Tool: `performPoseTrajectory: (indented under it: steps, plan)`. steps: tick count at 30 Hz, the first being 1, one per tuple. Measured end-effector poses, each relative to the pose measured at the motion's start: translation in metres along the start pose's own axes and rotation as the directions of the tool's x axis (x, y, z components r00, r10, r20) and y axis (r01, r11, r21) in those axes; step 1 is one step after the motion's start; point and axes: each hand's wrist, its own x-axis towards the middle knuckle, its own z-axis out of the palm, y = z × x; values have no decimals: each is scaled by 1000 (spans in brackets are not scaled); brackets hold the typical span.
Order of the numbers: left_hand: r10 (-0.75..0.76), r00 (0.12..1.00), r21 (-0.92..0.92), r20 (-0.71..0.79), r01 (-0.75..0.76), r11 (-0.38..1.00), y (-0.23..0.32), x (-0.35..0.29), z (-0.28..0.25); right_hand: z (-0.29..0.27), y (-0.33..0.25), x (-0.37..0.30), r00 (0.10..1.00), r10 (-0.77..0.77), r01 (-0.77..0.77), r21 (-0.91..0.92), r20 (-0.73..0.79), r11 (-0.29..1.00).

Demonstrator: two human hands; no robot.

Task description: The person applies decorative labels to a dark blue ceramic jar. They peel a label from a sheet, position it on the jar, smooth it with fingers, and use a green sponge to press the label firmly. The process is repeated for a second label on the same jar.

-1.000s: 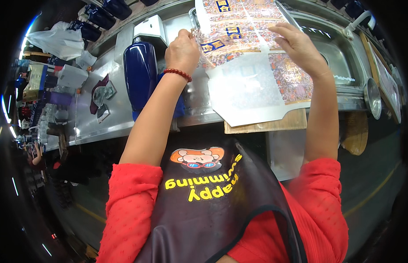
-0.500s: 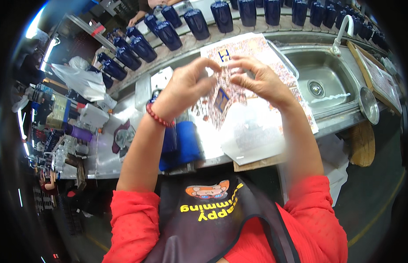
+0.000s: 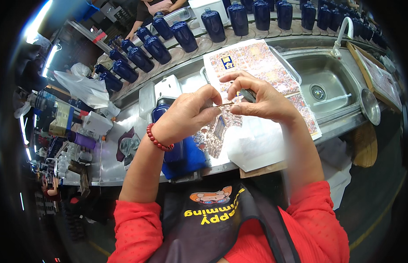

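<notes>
Between my two hands hangs a limp patterned decal sheet [image 3: 218,133], speckled red, brown and white with a blue panel. My left hand [image 3: 184,113], wearing a red bead bracelet, pinches one upper corner between thumb and fingers. At the other end of the top edge, my right hand [image 3: 262,97] grips it with thumb and forefinger. Something dark shows among the right fingers, too covered to name. Under my left wrist a glossy dark blue bottle [image 3: 175,153] lies on a blue cloth [image 3: 191,158]. Larger printed decal sheets [image 3: 252,55] are stacked beyond the hands.
A steel sink [image 3: 329,74] with a white tap [image 3: 342,39] is at the right, a metal bowl [image 3: 370,106] by its edge. Blue bottles [image 3: 214,26] line a curved conveyor [image 3: 204,46] across the back. Another person [image 3: 153,8] stands behind it. White paper [image 3: 256,149] lies near the counter edge.
Both hands have come slightly closer to me, and the fingers have closed further along the decal sheet's top edge. The bottles on the conveyor have shifted in view.
</notes>
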Motion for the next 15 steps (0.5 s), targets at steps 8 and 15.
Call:
performPoseTrajectory:
  steps: [8, 15]
  plan:
    - [-36, 998, 6, 53, 35, 999, -7, -6, -9, 17, 5, -3, 999, -23, 22, 66, 22, 998]
    - [-31, 995, 19, 92, 29, 999, -10, -11, -10, 22, 5, -3, 999, -29, 31, 126, -15, 992]
